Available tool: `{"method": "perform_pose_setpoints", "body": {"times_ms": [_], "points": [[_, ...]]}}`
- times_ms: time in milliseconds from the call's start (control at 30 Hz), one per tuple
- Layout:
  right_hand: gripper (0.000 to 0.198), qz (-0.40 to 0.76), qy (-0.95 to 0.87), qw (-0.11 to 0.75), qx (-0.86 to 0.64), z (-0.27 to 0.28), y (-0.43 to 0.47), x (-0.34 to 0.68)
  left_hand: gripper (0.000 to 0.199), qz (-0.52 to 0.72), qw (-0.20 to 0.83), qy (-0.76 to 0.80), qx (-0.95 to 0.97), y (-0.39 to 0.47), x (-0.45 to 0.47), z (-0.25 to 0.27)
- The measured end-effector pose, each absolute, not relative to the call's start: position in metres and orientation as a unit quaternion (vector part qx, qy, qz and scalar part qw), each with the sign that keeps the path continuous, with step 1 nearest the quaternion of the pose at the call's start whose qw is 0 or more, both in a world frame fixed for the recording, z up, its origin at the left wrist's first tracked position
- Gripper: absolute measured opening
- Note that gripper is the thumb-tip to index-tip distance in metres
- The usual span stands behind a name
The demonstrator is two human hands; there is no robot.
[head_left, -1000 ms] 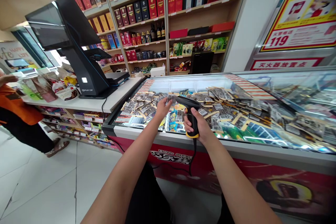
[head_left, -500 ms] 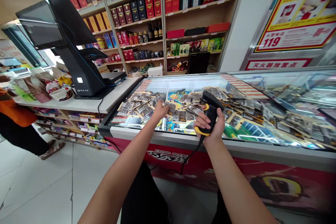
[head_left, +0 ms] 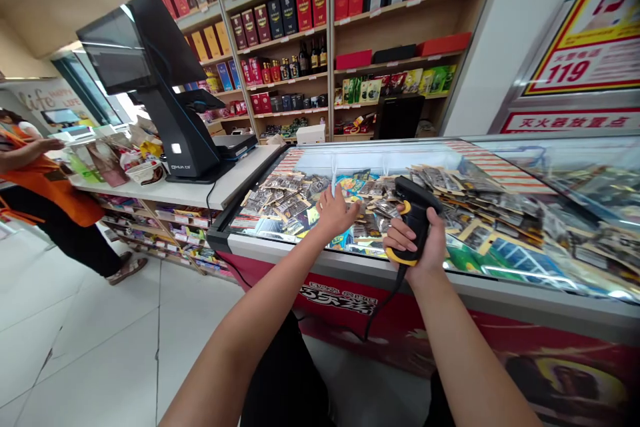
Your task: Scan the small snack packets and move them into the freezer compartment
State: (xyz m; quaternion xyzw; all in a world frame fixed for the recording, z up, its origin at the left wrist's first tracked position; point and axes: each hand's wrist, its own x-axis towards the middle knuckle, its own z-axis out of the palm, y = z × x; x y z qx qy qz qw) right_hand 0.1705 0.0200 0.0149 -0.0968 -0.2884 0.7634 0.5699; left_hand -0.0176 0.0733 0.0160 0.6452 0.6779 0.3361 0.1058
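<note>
Right hand (head_left: 429,250): fingers wrapped round barcode scanner (head_left: 419,195); keep cable (head_left: 399,280) slack. Left hand (head_left: 337,213): fingers spread over dark-and-tan packets (head_left: 280,195), contact unclear. Packets strewn across chest freezer (head_left: 260,248); best parted singly, faces flat.

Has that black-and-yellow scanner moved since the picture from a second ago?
Yes, to the right: judged against the white lettering on the glass-topped case, the scanner in the right hand has shifted that way.

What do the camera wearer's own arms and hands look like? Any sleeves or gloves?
The left hand and right hand are ungloved. Both forearms are bare, with no sleeves in view, and neither wrist shows a watch or bracelet.
</note>
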Motion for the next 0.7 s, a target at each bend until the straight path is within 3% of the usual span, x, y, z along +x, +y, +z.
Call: {"method": "perform_pose_setpoints", "body": {"times_ms": [167,267,400,533,600,700], "points": [[0.037,0.762,-0.308,0.558,-0.117,0.015,0.021,0.169,0.055,0.288,-0.073,0.738,0.606,0.085,-0.083,0.041],[0.038,0.771,-0.306,0.547,-0.110,0.014,0.022,0.168,0.056,0.242,-0.123,0.800,0.535,0.100,-0.129,0.057],[0.038,0.785,-0.297,0.533,-0.103,0.013,0.022,0.168,0.056,0.144,-0.058,0.839,0.521,0.117,-0.166,0.064],[0.039,0.793,-0.299,0.520,-0.111,0.014,0.022,0.167,0.051,0.122,0.002,0.827,0.549,0.126,-0.175,0.068],[0.040,0.795,-0.298,0.517,-0.109,0.014,0.022,0.167,0.050,0.160,0.020,0.817,0.553,0.128,-0.173,0.070],[0.041,0.800,-0.292,0.514,-0.102,0.013,0.022,0.166,0.049,0.320,0.054,0.768,0.551,0.130,-0.162,0.071]]}}
